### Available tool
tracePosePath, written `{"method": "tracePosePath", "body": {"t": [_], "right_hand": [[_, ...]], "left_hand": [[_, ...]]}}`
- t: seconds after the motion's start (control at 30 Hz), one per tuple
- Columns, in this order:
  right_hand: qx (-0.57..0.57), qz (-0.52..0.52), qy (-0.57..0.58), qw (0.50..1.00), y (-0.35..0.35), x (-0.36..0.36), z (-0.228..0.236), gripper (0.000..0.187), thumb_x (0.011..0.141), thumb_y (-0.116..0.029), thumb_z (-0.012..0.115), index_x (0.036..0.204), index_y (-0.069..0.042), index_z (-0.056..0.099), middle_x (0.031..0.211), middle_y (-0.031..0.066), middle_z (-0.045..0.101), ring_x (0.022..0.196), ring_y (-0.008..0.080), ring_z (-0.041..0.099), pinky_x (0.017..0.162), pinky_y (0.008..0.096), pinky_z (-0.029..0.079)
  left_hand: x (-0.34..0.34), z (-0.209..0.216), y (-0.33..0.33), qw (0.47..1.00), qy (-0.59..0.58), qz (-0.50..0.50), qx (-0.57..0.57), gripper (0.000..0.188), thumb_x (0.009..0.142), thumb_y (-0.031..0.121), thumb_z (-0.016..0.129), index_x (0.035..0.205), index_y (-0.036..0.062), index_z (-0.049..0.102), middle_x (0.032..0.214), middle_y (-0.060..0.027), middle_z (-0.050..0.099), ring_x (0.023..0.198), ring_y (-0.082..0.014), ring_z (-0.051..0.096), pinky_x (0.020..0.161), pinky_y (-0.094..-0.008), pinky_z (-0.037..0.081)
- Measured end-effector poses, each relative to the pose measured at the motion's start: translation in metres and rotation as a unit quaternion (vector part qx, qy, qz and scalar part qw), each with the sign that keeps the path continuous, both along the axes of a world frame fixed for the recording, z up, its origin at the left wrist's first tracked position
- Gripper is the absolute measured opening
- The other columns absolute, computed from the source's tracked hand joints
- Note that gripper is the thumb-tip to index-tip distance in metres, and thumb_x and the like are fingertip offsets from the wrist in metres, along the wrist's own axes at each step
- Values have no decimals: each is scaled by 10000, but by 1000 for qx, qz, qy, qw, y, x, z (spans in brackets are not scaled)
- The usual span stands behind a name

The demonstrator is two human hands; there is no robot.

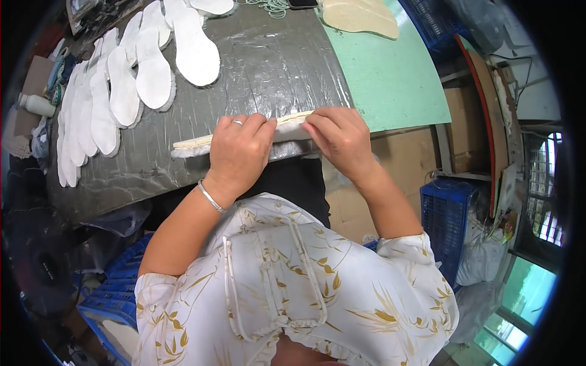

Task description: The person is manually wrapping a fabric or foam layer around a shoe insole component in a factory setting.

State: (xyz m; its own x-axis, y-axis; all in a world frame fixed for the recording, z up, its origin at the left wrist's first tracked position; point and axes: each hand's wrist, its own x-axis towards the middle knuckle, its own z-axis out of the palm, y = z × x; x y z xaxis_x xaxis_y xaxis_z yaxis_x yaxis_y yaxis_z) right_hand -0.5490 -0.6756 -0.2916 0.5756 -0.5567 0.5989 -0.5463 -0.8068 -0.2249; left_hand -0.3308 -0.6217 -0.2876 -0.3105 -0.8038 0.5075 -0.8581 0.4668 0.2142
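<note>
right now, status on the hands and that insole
Left hand and right hand both gripping cream insole at table edge. White insoles lie apart, nothing blocking.

Both bare forearms reach forward; left hand (239,152) and right hand (342,137) lie side by side, palms down, fingers curled, pinching.

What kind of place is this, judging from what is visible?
Probably a small shoe-making workshop. Rows of white insoles lie on a grey worktable, both hands, left and right, press on a cream insole, and blue crates stand nearby.
</note>
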Motion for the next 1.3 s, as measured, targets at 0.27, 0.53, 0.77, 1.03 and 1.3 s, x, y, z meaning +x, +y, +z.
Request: {"method": "tracePosePath", "body": {"t": [0.27,0.53,0.77,1.03,1.3], "right_hand": [[273,-129,-244,922,16,-25,-30,309,833,-54,710,1132,8,664,1054,144,681,859,236,672,718,300,547],[222,-95,-267,933,6,-10,-25,281,811,11,671,1090,-9,686,1001,131,687,871,261,665,745,334,543],[39,41,-265,963,-37,39,42,295,783,25,713,1073,-20,687,1052,126,679,915,305,650,790,371,538],[-99,42,-220,969,-59,97,89,253,769,-59,767,1015,-44,708,957,75,684,846,250,653,707,364,502],[-202,112,-187,955,-67,150,115,310,694,5,735,999,-47,720,960,93,685,830,259,666,715,361,529]], "left_hand": [[-1,18,-2,998,-22,-10,57,149,828,160,724,960,104,685,850,-42,660,746,-243,634,727,-367,449],[1,42,-33,967,75,-41,242,382,877,302,725,1165,66,643,890,-128,713,813,-307,688,680,-382,528],[27,78,-67,871,293,-111,378,335,1019,250,568,1195,-13,680,839,-6,681,780,-42,549,673,-239,484],[78,94,-64,837,468,-74,272,352,1028,284,567,1056,-30,723,797,51,650,719,-18,525,631,-193,436],[123,133,-68,850,473,4,233,411,936,341,687,818,-49,745,617,25,616,604,-44,547,525,-221,436]]}}
